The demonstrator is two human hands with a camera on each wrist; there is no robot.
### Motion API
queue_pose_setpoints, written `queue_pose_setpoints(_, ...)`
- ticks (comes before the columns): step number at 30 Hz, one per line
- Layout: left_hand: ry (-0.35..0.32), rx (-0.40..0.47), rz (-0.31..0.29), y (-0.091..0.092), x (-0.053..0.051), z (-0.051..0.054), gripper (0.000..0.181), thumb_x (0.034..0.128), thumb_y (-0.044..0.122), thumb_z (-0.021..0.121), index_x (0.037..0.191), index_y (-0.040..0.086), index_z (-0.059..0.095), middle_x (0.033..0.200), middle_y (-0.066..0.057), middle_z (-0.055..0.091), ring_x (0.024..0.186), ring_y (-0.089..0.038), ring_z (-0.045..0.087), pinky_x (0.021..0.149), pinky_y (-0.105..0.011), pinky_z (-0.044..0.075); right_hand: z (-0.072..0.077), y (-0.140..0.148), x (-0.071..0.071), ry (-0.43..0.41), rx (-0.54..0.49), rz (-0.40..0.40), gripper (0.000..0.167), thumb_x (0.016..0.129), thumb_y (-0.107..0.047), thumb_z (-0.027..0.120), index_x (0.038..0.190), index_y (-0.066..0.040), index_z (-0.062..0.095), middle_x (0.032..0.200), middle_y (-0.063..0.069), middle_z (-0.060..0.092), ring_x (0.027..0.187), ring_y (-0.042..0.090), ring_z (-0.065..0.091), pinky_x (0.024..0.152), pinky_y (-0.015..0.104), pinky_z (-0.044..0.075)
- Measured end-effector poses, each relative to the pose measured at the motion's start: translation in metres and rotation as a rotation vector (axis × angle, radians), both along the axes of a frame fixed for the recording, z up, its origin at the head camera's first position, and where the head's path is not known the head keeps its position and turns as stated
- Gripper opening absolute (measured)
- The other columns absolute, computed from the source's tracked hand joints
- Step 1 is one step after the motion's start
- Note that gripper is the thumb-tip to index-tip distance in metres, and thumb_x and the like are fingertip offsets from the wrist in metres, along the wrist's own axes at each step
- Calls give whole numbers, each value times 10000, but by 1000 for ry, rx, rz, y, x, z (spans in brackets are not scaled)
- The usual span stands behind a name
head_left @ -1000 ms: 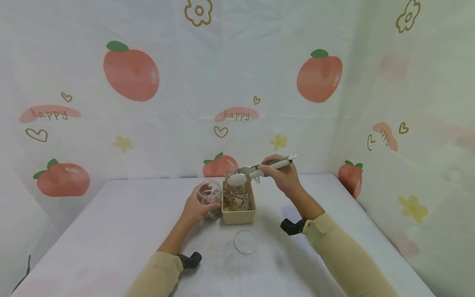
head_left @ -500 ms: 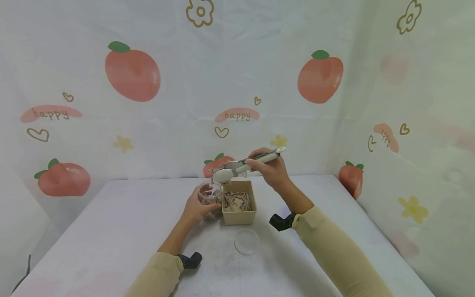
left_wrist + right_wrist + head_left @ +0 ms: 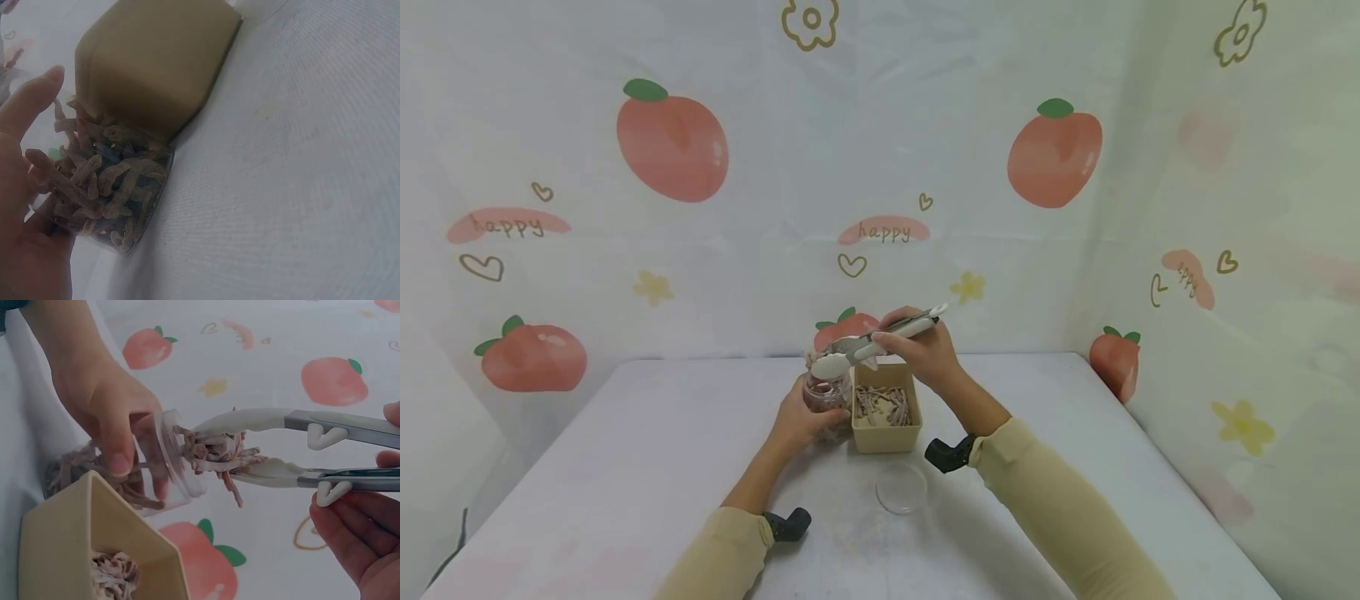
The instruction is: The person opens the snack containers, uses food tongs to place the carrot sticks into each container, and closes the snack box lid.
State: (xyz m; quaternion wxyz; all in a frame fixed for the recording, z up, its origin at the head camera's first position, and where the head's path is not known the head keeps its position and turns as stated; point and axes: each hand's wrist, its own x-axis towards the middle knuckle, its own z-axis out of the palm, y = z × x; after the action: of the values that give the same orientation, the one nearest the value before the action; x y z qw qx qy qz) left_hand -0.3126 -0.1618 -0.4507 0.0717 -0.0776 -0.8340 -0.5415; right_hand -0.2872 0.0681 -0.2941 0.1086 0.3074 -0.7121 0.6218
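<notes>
Because the left hand reaches in from the left of the table, it is the one nearer the clear jar, fingers and thumb curled round its wall. The jar stands upright towards the far edge, slightly left of that edge's midpoint, with brownish strips inside. At its mouth are the tips of the tongs, parted round a clump of similar strips; some loose ends seem to cross the rim, though I cannot tell whether they touch those inside. That is, I judge, the relation to mind: the clump is right at the opening, while the tongs' long axis slants down leftward from handle to tips, across the jar's upright one. Just right of the jar, a beige box holds more strips, its long sides running towards the far edge (the tongs pass above its far end). Between the box and the table's near edge lies a clear round lid. Farthest right, the right hand is raised over the table beyond the box's right side, fingers bent about the tongs' handle, so it meets the jar from the right
</notes>
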Motion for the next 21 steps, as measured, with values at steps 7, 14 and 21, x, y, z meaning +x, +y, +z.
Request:
queue_pose_setpoints(7,3,8,-2,1,0,1,883,738,281,860,1420,27,361,1350,-190,509,1267,-356,466,1046,-518,362,-5,0,2,-24,31,-10,195,851,23,691,978,154,622,785,39,666,799,487,615,704,442,547)
queue_pose_setpoints(14,16,-5,6,1,0,3,867,754,266,852,1418,14,356,1322,-197,518,1249,-358,472,1035,-529,367,-8,0,1,7,43,-5,176,846,27,697,964,139,631,754,77,659,702,348,616,620,330,508)
queue_pose_setpoints(21,9,-19,12,1,1,3,906,740,295,861,1430,15,345,1339,-196,510,1261,-353,462,1041,-519,360,-8,0,4,-26,97,-47,180,851,-5,704,972,114,643,795,112,667,687,112,603,630,256,491)
